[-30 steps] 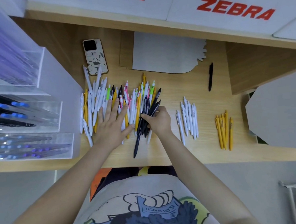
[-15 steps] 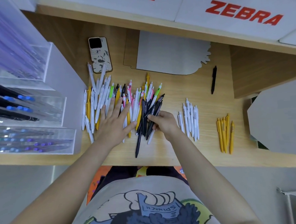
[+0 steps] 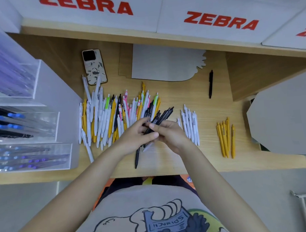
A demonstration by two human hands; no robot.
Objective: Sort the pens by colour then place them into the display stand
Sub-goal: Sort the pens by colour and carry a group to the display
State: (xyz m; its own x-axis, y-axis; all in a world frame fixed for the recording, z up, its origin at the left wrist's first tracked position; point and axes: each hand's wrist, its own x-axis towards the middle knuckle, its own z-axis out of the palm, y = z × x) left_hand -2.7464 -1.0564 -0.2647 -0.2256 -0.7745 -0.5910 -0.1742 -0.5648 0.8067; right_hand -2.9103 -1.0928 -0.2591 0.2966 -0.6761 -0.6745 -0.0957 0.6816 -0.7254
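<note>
A mixed heap of pens (image 3: 113, 116), white, yellow, black, pink and green, lies on the wooden desk (image 3: 168, 161). Above the heap's right edge both hands grip a bundle of black pens (image 3: 162, 116). My right hand (image 3: 171, 134) is wrapped round the bundle. My left hand (image 3: 134, 138) closes on it from the left. One black pen (image 3: 137, 156) pokes out below the hands toward me. A sorted row of white pens (image 3: 190, 124) and a row of yellow pens (image 3: 226, 138) lie to the right. A clear acrylic display stand (image 3: 27, 133) at the left holds dark and blue-tipped pens.
A phone (image 3: 93, 66) lies at the back left of the desk. A grey card (image 3: 165, 63) rests at the back, with a lone black pen (image 3: 210, 84) to its right. A large grey board (image 3: 283, 116) covers the desk's right end. White ZEBRA panels (image 3: 220, 22) stand above.
My left hand has left the mixed heap and joined the right hand on the black pens. The bundle has lifted a little off the desk.
</note>
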